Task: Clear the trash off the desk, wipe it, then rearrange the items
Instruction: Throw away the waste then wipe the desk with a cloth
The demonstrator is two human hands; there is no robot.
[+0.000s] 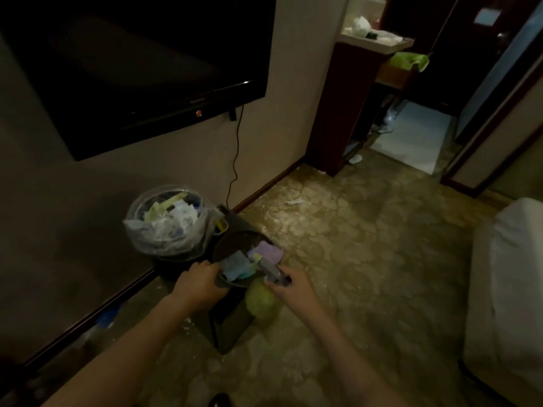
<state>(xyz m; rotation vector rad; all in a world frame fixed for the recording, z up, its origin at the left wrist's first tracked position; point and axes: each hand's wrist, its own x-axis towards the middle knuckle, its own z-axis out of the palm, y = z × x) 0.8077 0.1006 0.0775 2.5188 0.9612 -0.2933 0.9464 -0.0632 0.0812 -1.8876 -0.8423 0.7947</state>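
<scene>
Beside the wall under the television (132,69), a round waste bin (169,227) stands on the floor, lined with a clear plastic bag and filled to the rim with white tissue, pale wrappers and other trash. Just beside it, on the side away from the wall, sits a dark box-shaped stand (229,318).

Left hand (199,282): fingers curled over the near rim of a dark round tray (235,245), gripping it. The tray is held above the dark stand, next to the waste bin. On the tray lie a blue wad of paper (236,264), a purple one (266,251) and a small yellow scrap, gathered toward the near edge.

Right hand (289,284): fingers closed around a small grey object (274,271) at the tray's near right rim; what the object is cannot be told. A yellow-green plastic bag (261,302) hangs below this hand, against the stand's side.

Scraps of white paper (295,201) lie on the patterned carpet near the baseboard. A power cord (235,160) runs from the television down the wall.
</scene>
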